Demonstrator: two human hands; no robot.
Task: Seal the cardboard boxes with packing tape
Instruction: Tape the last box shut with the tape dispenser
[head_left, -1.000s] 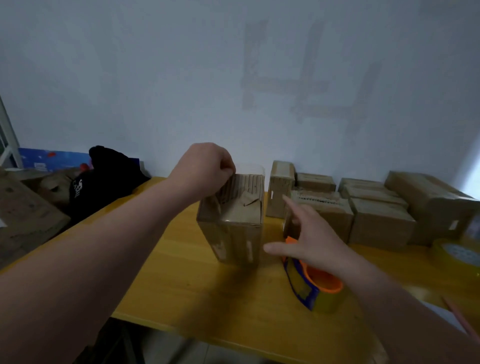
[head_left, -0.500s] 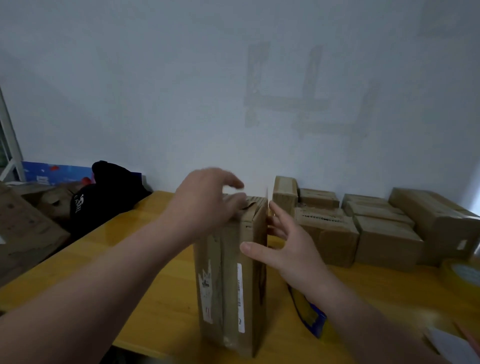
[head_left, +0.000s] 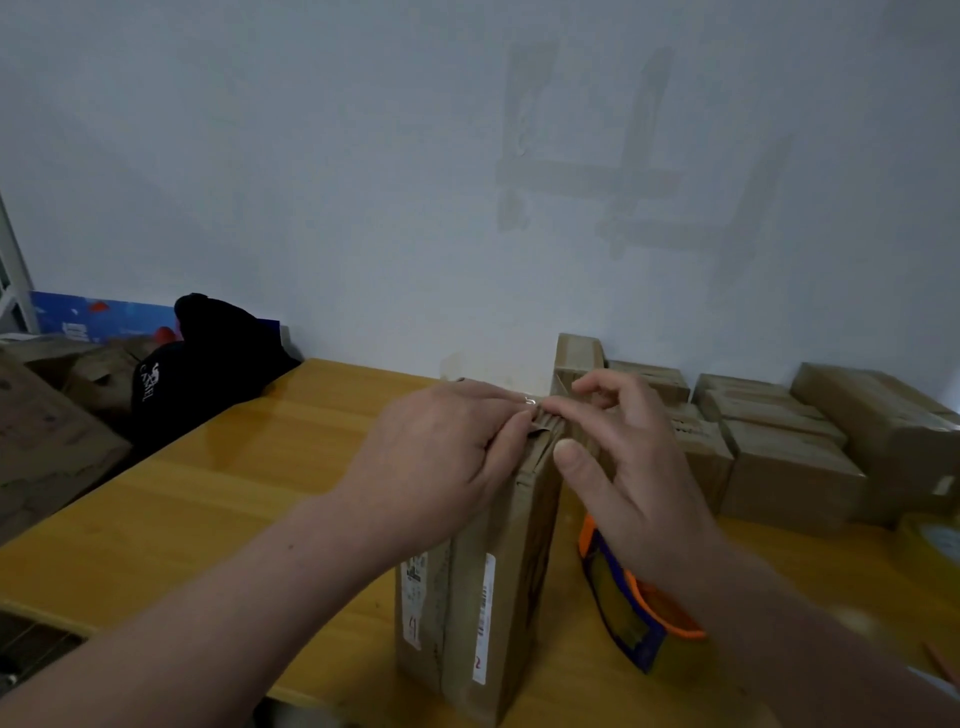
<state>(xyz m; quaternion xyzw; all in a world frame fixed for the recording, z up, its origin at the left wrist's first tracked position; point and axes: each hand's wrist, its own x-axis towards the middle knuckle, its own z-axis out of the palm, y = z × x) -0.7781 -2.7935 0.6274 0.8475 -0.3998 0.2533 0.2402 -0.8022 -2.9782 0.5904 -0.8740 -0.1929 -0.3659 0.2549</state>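
Note:
A tall brown cardboard box (head_left: 488, 582) with white labels stands upright near the front edge of the yellow table (head_left: 208, 499). My left hand (head_left: 441, 457) clasps its upper left side, fingers on the top flaps. My right hand (head_left: 628, 462) hovers at the top right, index finger touching the flap edge, thumb apart from the box. A tape dispenser (head_left: 631, 608), blue and orange with a yellowish roll, lies on the table just right of the box, partly behind my right wrist.
Several brown boxes (head_left: 779, 447) are stacked against the wall at the back right. A tape roll (head_left: 935, 540) lies at the far right edge. A black cap (head_left: 208, 364) and old cartons (head_left: 47, 441) sit left of the table.
The box was pulled toward me and stood on end near the table's front. Both hands have come together on its top flaps; the right hand left the dispenser area.

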